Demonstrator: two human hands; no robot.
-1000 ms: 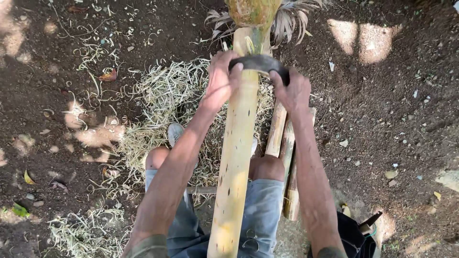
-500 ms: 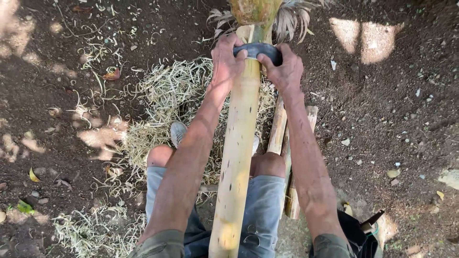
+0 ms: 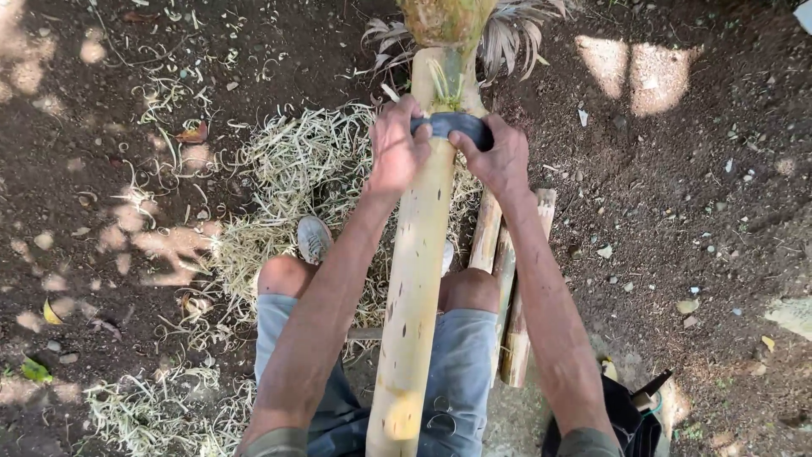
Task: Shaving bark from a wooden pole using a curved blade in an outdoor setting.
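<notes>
Your left hand [image 3: 397, 152] and right hand [image 3: 501, 156] each have a closed grip on one end of a dark curved blade [image 3: 452, 127], pressed across one pale, smooth bamboo pole [image 3: 419, 271] that runs between your knees. Pale stringy shavings [image 3: 288, 169] lie heaped on the dark soil [image 3: 694, 186]. About three shorter bamboo pieces [image 3: 507, 279] lie beside your right leg.

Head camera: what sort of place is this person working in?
Most likely an outdoor work spot on bare ground. Dark soil with sun patches, a heap of pale shavings, and spare bamboo lengths beside the bamboo pole, which the left hand and right hand scrape with a dark blade.
</notes>
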